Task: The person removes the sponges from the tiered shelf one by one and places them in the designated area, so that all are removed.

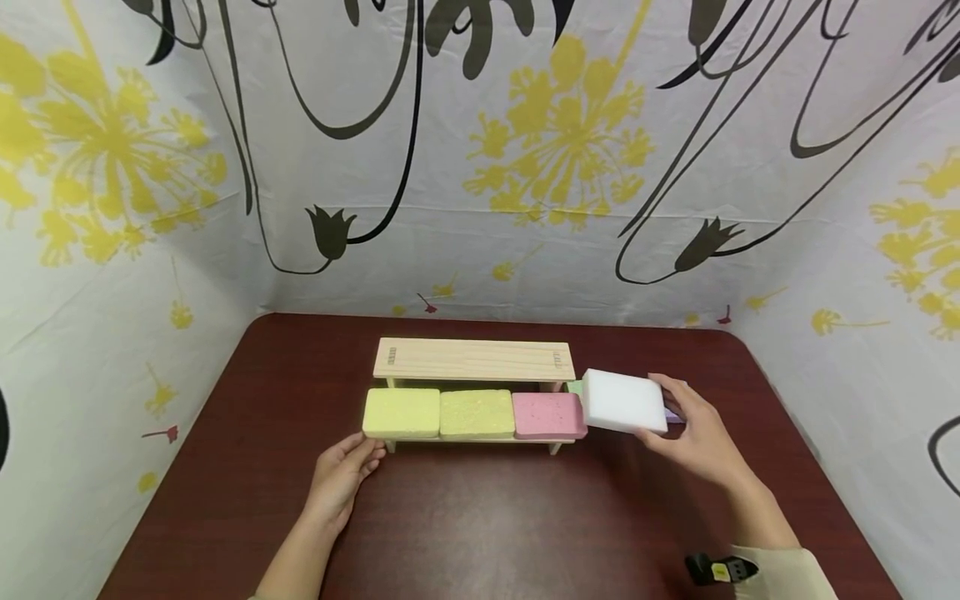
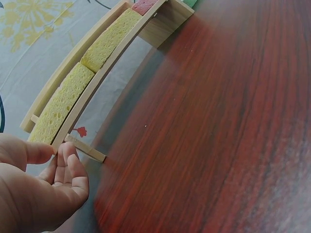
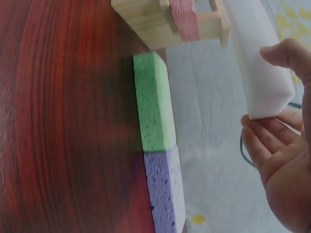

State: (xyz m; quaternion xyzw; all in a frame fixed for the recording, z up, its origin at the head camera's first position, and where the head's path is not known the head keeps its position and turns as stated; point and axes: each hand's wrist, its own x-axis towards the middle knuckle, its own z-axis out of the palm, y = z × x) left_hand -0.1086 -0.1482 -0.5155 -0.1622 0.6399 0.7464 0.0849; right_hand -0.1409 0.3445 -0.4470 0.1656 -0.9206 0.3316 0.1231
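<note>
My right hand grips a white sponge block by its right end, thumb and fingers on opposite sides. The block is held up at the right end of a small two-step wooden rack. Along the lower front step sit two yellow sponges and a pink sponge, side by side. With thumb and fingertips, my left hand pinches the front step's left end, as the left wrist view shows. Below the white block, a green sponge and a purple sponge lie end to end on the table.
The dark red-brown table has rounded back corners. A white cloth with yellow and dark floral prints hangs behind it and at both sides. A small black device sits at my right sleeve.
</note>
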